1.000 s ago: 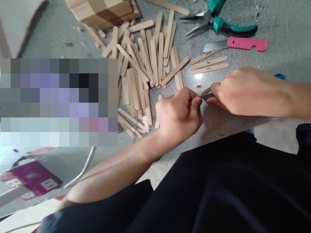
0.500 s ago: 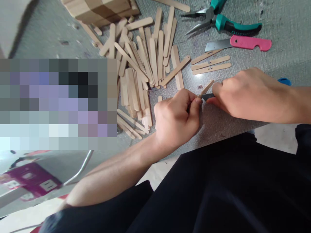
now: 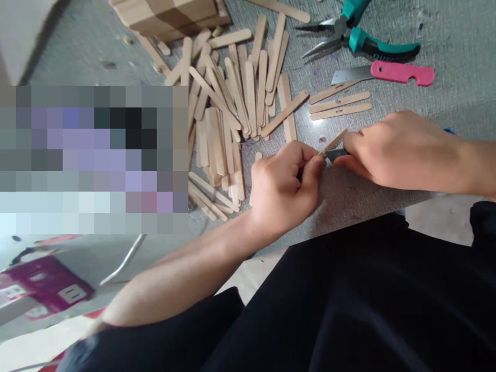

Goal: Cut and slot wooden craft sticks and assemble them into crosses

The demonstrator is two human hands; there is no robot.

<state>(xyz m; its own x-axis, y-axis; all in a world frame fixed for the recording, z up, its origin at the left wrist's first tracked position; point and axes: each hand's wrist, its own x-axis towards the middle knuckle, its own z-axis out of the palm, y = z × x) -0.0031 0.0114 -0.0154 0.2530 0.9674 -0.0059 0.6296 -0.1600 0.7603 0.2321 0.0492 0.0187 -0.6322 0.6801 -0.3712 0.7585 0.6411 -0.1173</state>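
My left hand (image 3: 287,183) is closed, thumb and forefinger pinching a wooden craft stick (image 3: 335,139) low over the table. The stick's free end slants up to the right; the rest is hidden in the fist. My right hand (image 3: 403,150) is wrapped round a knife with a dark blade (image 3: 338,153), its handle mostly covered. The blade's tip meets the stick right at my left fingertips. Beyond my right hand lie a few craft sticks with small notches or cuts at mid-length (image 3: 341,111).
Many loose craft sticks (image 3: 217,139) lie in a pile left of centre, near a wooden block (image 3: 170,20). Green-handled needle-nose pliers (image 3: 341,31) and a pink folding saw (image 3: 403,72) lie at the back right. A blue object (image 3: 449,131) shows behind my right wrist. A purple power strip (image 3: 46,284) is at lower left.
My right hand and the blade have drawn back slightly to the right, baring more of the stick's free end. My left hand keeps its pinch. The whole view shifts slightly.
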